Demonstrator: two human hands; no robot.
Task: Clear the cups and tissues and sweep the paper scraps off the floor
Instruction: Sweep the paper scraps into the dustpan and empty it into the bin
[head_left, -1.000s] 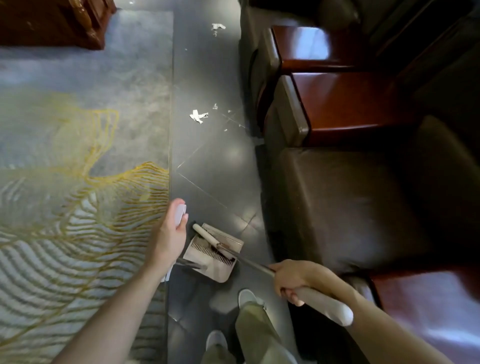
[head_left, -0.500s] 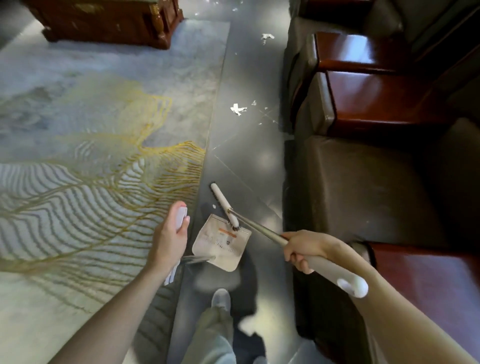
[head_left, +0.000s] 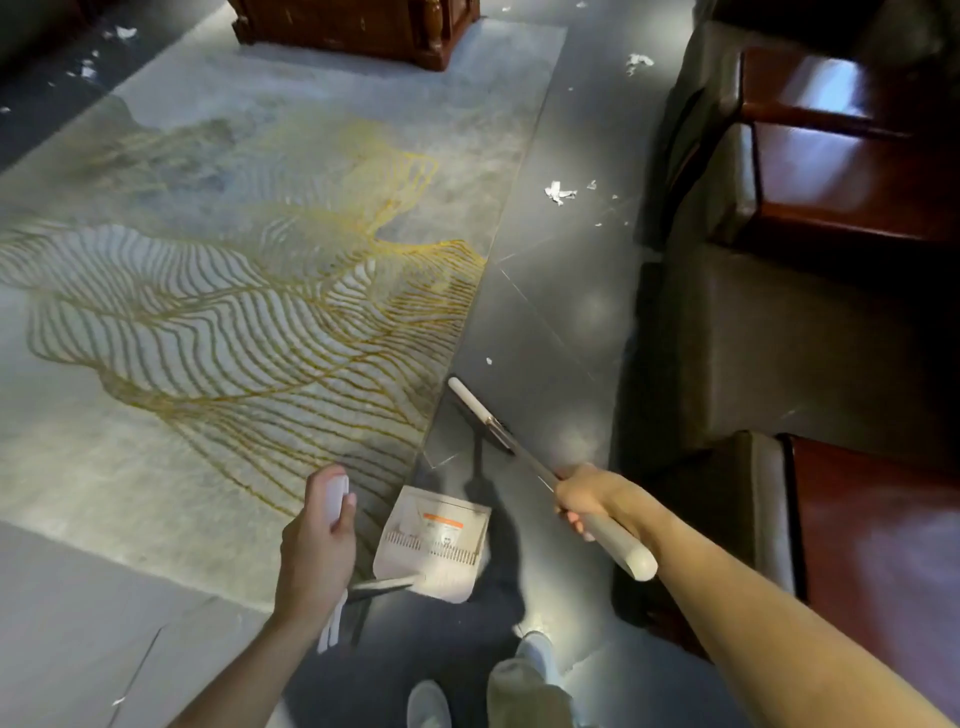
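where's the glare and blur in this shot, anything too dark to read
Head view: soft glare patches on the dark floor and a bright sheen on the wooden armrest; the left hand, dustpan, right hand and broom are softly motion-blurred; the sofa side sinks into deep shadow; the paper scraps are small but readable.

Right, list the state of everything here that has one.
left hand: grips the dustpan by its handle.
right hand: grips the broom handle.
dustpan: carried, apparently off the floor.
broom: slanted, head low beside the rug edge.
paper scraps: unswept, lying on the floor ahead.
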